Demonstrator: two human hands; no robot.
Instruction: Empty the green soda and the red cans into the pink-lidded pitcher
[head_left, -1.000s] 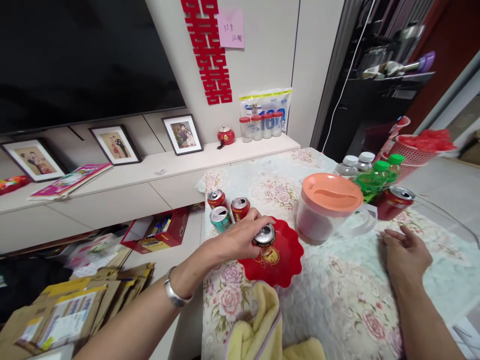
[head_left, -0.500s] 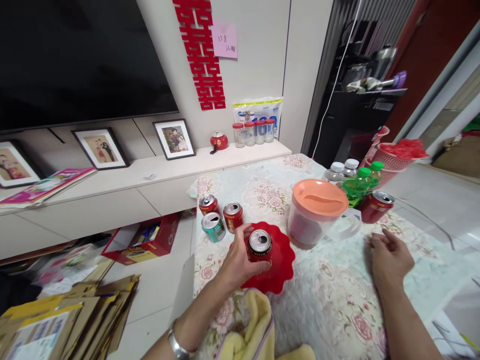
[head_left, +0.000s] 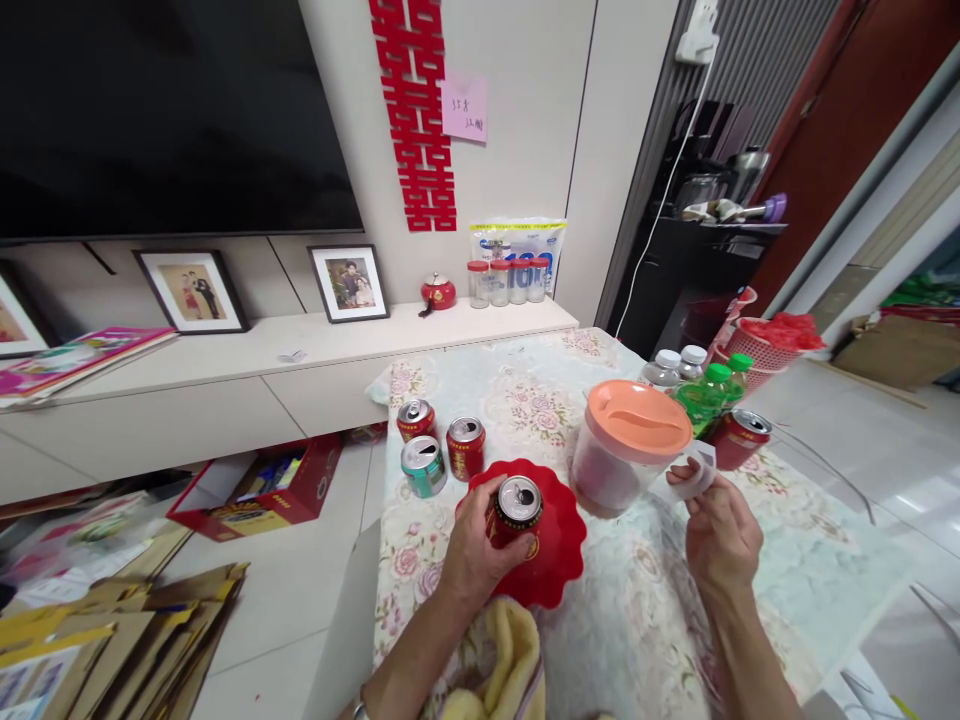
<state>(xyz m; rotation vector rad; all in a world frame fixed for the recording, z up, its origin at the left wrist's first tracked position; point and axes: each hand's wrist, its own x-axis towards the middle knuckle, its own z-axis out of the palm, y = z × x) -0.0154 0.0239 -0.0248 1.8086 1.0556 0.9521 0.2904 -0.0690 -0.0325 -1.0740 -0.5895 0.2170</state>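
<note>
My left hand (head_left: 472,545) is wrapped round an opened red can (head_left: 516,508) that stands upright over a red scalloped plate (head_left: 559,555) on the flowered tablecloth (head_left: 645,620). My right hand (head_left: 718,530) is at the handle (head_left: 699,472) of a clear pitcher with an orange lid (head_left: 634,418), fingers closed on it. The pitcher holds dark red liquid and stands just right of the plate.
Three opened cans (head_left: 439,448) stand at the table's left edge. Green-capped bottles (head_left: 711,395), white-capped jars (head_left: 670,365) and another red can (head_left: 739,436) stand behind the pitcher. A yellow towel (head_left: 499,660) lies at the near edge. Cardboard (head_left: 90,640) is piled on the floor at left.
My right hand moved left from the cloth to the pitcher's handle and closed on it. My left hand keeps its hold on the red can over the plate.
</note>
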